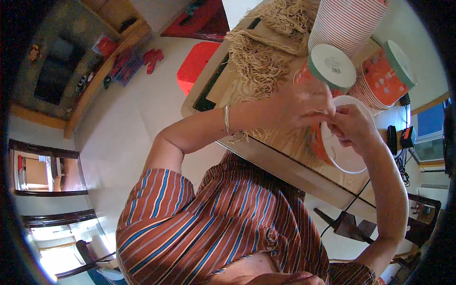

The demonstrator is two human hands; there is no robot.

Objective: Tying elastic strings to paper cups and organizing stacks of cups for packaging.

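Observation:
My left hand [308,104], a bangle on its wrist, meets my right hand [354,127] over the edge of a table. Both have their fingers pinched close together, and whatever lies between the fingertips is too small to make out. Right beneath them an orange paper tub [350,154] lies tipped, its white mouth facing me; my right hand covers part of the rim. Tangled tan cords [261,61] are heaped on the table beyond my left forearm, some hanging by the near edge. Just past my hands is another tub with a pale base [332,66] turned up.
A tall stack of nested paper tubs [349,23] rises at the far side, with more stacked tubs [385,76] at the right. Beyond the table's left edge is a red stool [197,66]. Black cables [403,164] hang at the right.

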